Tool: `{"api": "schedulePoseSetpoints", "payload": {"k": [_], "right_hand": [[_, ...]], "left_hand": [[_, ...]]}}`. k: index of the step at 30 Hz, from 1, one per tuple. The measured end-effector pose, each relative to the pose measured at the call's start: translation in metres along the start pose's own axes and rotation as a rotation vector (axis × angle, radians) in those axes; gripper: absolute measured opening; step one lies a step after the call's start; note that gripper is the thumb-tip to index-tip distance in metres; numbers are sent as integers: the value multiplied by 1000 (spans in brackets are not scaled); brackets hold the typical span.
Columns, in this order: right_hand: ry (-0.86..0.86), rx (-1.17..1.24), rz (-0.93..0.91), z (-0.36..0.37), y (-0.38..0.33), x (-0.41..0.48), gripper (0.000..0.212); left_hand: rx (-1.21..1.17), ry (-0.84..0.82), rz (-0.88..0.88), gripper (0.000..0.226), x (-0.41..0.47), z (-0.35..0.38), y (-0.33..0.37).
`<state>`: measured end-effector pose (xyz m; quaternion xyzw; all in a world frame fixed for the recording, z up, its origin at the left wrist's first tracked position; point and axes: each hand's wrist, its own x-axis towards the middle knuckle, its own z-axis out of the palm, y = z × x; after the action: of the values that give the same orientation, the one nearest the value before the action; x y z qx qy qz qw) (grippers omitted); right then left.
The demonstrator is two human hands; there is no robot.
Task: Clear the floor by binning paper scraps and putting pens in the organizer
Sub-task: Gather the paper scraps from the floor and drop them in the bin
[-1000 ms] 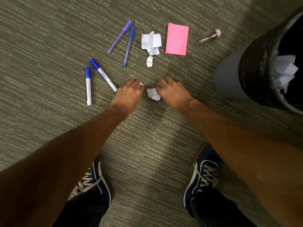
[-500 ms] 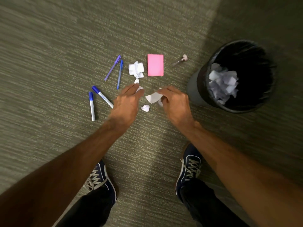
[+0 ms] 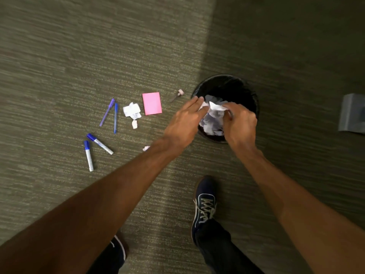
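Observation:
Both hands hover over the black bin (image 3: 250, 89), which holds several white scraps. My right hand (image 3: 240, 123) pinches a white paper scrap (image 3: 216, 106) above the bin's mouth. My left hand (image 3: 184, 122) holds a smaller white scrap (image 3: 203, 105) at its fingertips. On the carpet to the left lie a crumpled white paper (image 3: 132, 110), a small scrap (image 3: 134, 124) below it, and another tiny scrap (image 3: 146, 148) beside my left forearm. Two slim pens (image 3: 107, 115) (image 3: 115, 118) and two blue-capped markers (image 3: 100, 144) (image 3: 88, 155) lie further left.
A pink sticky-note pad (image 3: 152, 103) lies on the carpet beside the crumpled paper. A small grey object with a pale cap (image 3: 176, 95) rests near the bin. A grey box-like thing (image 3: 353, 113) shows at the right edge. My shoes (image 3: 204, 202) stand below.
Both hands lifted from the floor with white scraps and moved right to above the bin. The view pulled back as I rose; one tiny scrap stayed on the carpet.

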<state>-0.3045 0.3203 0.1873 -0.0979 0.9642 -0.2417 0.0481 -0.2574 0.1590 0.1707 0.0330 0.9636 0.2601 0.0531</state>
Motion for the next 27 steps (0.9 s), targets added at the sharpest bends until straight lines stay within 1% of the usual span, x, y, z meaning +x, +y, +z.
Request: {"api": "schedulePoseSetpoints", "payload": {"k": [3, 6, 8, 11, 14, 15, 17, 19, 20, 22, 23, 25, 27], "right_hand": [[-99, -33, 76, 7, 24, 16, 30], [-202, -7, 204, 24, 40, 29, 29], [-229, 31, 288, 33, 48, 37, 28], [-334, -116, 274, 40, 56, 41, 34], [-386, -174, 224, 42, 58, 41, 36], [-395, -199, 205, 41, 57, 40, 36], [-419, -216, 186, 38, 54, 39, 39], [-401, -198, 150, 29, 45, 35, 42], [-370, -186, 112, 23, 40, 33, 42], [-264, -170, 21, 12, 26, 26, 44], [-194, -145, -31, 7, 17, 21, 44], [-58, -60, -148, 1, -5, 14, 43], [21, 37, -273, 3, -29, 10, 40]], "left_hand": [[51, -99, 13, 61, 26, 28, 13], [84, -153, -36, 38, 46, 52, 20], [85, -165, -60, 32, 54, 63, 19], [59, -239, -96, 33, 63, 74, 13], [66, -293, -70, 38, 70, 73, 12], [52, -279, -50, 38, 70, 68, 13], [-32, -194, -60, 34, 68, 55, 19], [-110, -71, -92, 31, 60, 38, 22], [-105, 16, -87, 30, 53, 30, 21], [-51, 188, -87, 28, 35, 15, 16], [-22, 244, -97, 29, 24, 8, 10], [24, 286, -141, 33, -2, 0, -9], [68, 283, -215, 33, -32, -2, -37]]}}
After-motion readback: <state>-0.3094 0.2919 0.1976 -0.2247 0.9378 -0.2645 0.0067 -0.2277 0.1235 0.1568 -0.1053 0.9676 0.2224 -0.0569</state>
